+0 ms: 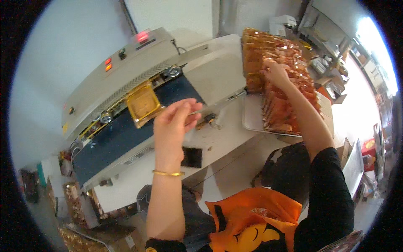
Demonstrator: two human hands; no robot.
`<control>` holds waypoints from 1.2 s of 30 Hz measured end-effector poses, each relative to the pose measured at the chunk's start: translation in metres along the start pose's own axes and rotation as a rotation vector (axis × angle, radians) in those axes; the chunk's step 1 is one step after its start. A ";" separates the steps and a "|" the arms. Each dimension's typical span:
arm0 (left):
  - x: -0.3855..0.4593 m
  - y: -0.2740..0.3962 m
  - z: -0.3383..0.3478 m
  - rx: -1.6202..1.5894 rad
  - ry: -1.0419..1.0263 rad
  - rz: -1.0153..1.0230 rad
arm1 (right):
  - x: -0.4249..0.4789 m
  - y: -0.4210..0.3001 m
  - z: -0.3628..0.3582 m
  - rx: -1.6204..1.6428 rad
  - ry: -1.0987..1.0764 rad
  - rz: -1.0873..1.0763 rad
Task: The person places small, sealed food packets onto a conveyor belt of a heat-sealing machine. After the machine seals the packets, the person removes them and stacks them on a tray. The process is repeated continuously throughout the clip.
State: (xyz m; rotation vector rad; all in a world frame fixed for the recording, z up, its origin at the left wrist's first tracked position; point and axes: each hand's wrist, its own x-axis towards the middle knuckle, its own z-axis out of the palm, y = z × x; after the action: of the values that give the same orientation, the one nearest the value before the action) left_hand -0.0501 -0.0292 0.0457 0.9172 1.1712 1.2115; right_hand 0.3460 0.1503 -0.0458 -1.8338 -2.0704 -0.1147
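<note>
My left hand [177, 119] hovers over the front edge of a band sealer's dark conveyor belt [118, 137], fingers loosely curled and apart, nothing visible in them. Just beyond its fingers, a clear bag with a gold square tray [144, 103] lies on the belt, one edge at the sealing side. My right hand [276, 73] reaches to the right, its bent fingers touching the upper left of a dense stack of orange-brown clear packages [285, 104]. Its fingertips are partly hidden among them, so a grip cannot be made out. The packages stand in rows on a metal tray [252, 110].
The band sealer's housing [91, 85], with lit red displays, runs along the belt's far side. A dark phone-like slab [192, 157] lies on the white table near its front edge. Cardboard boxes [338, 85] stand beyond the tray. An orange apron [255, 208] covers my lap.
</note>
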 end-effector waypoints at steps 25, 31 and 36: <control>0.000 -0.001 0.000 -0.065 -0.003 0.076 | -0.088 -0.224 -0.111 1.146 -0.214 0.056; 0.002 -0.002 0.000 -0.197 0.098 0.164 | -0.107 -0.238 -0.079 1.649 -0.270 0.388; 0.005 -0.009 0.003 -0.266 0.171 0.242 | -0.103 -0.259 -0.060 1.782 -0.090 0.595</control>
State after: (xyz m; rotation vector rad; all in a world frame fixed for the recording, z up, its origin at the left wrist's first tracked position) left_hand -0.0460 -0.0256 0.0367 0.7799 1.0190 1.6257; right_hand 0.1160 -0.0038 0.0229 -1.0034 -0.7109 1.4229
